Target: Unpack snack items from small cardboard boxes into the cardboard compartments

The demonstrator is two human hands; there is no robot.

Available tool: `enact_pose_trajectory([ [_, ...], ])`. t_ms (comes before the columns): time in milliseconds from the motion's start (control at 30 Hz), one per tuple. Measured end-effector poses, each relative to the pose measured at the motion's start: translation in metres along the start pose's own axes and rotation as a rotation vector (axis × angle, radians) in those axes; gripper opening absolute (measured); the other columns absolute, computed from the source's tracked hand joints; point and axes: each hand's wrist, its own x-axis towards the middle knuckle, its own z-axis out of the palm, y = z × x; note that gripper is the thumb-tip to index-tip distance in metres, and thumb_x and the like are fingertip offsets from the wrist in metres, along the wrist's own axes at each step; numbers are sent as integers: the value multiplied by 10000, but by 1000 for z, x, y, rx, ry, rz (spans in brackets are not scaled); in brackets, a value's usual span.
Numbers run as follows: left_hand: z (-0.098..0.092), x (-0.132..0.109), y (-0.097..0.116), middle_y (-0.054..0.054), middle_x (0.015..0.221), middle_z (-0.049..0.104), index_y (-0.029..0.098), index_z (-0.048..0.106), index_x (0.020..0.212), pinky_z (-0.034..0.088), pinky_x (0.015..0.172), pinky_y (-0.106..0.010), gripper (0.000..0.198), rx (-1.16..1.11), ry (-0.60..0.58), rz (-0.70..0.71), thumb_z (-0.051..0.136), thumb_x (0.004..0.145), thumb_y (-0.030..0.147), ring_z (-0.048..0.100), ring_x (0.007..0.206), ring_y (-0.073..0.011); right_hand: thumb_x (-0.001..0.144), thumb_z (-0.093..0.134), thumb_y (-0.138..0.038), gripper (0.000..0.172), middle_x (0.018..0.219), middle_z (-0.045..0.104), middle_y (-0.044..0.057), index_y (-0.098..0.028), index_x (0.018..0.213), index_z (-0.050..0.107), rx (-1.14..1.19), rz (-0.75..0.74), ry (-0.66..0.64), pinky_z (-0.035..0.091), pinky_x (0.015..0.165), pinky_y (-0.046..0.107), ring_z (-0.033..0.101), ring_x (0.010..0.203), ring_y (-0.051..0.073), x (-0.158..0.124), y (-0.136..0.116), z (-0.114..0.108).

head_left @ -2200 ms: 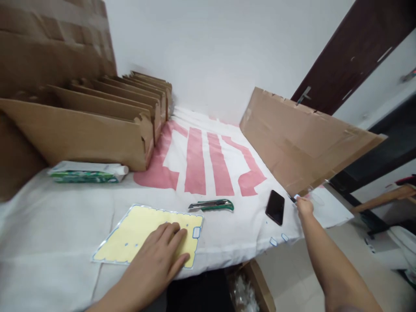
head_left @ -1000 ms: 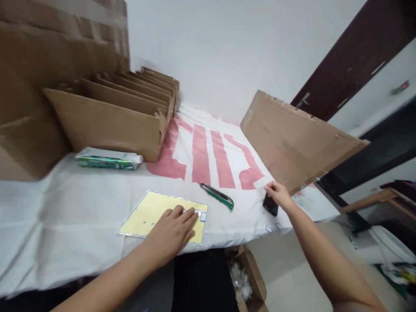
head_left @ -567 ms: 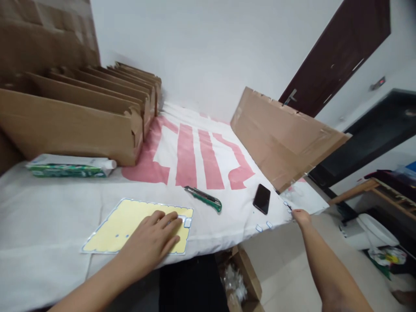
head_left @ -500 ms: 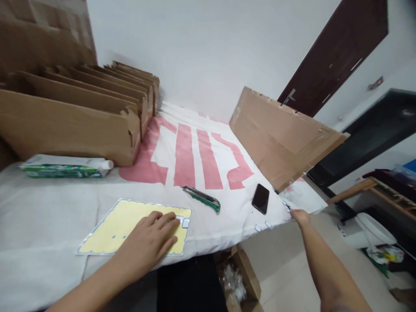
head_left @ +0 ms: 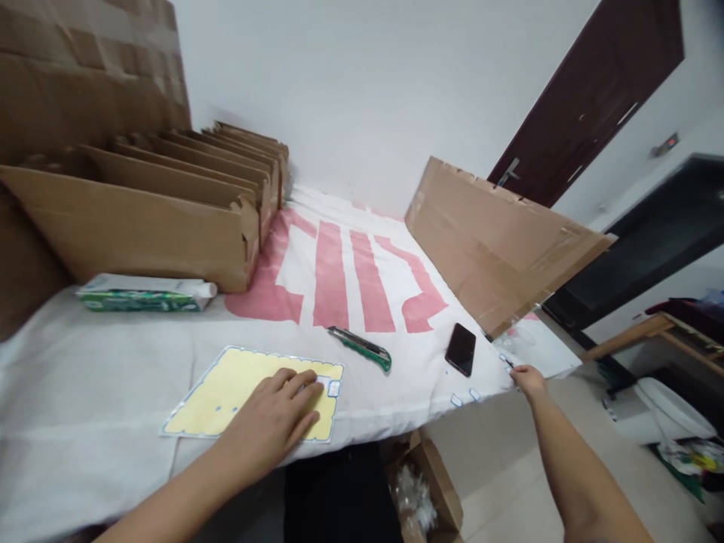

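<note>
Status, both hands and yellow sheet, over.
Left hand on yellow sheet. Right hand at tablecloth edge, pinching small dark item, unidentifiable. Utility knife, phone between hands.

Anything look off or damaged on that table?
The cardboard panel at right has a ragged, nicked top edge. The utility knife lies loose near the left hand, its blade tip apparently exposed.

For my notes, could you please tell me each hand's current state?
Left hand: open, on the yellow sheet.
Right hand: closed on a small dark thing, unidentifiable.
</note>
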Motion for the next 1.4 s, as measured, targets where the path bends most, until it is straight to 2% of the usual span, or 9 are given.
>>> enact_pose_trajectory([
  [133,1,-2,1,-54,1109,604,239,606,1061,403,778,-355,223,19,38,9,501,868,282,500,949,-234,637,651,-238,145,470,494,-38,-181,565,538,211,-51,148,421,601,309,534,559,171,-17,-17,-6],
  [267,0,-2,7,-83,1080,593,194,605,991,422,785,-375,168,31,9,-29,508,856,219,499,945,-242,603,605,-400,251,556,550,-12,-184,712,538,463,-221,132,431,555,305,560,593,192,-46,-70,5],
  [400,2,-1,6,-91,975,608,164,600,929,433,797,-366,176,-1,-19,-62,452,855,104,506,914,-228,584,658,-448,384,704,615,5,-189,851,561,624,-510,-113,449,590,270,578,646,161,-121,-143,31],
  [567,1,-3,2,-72,880,601,149,543,1031,438,786,-336,232,-88,13,-153,412,859,65,509,885,-211,752,609,-277,134,722,586,-15,-207,823,520,542,-1138,-604,433,601,245,543,632,123,-265,-210,55],
  [733,-3,-5,3,-54,842,568,175,526,899,430,743,-330,149,-98,4,-156,415,855,85,501,843,-205,717,578,-93,208,756,573,-23,-213,863,491,233,-1318,-709,416,651,248,528,690,130,-339,-239,76],
  [867,-3,-6,3,-50,878,582,180,532,863,422,762,-343,100,-60,9,-85,445,872,132,490,870,-206,682,669,-140,246,790,569,11,-206,849,501,-14,-1366,-528,396,675,284,514,771,183,-344,-249,85],
  [1100,-2,-5,2,-59,949,597,185,583,813,407,792,-361,103,0,83,55,507,864,138,478,934,-219,721,664,-174,161,772,576,20,-200,799,526,19,-1402,-394,406,697,291,501,773,187,-347,-236,82],
  [1233,-2,-3,-1,-43,839,608,185,598,762,398,763,-354,157,-23,76,117,497,859,112,474,896,-217,822,577,-226,72,841,588,45,-192,876,544,189,-1462,-293,420,765,322,507,826,194,-328,-204,64],
  [1400,-5,-4,3,-49,805,596,172,593,740,407,749,-351,195,-39,83,122,456,871,127,476,859,-208,870,468,-225,90,794,575,38,-198,821,538,321,-1168,-116,444,713,308,530,772,179,-257,-131,44],
])
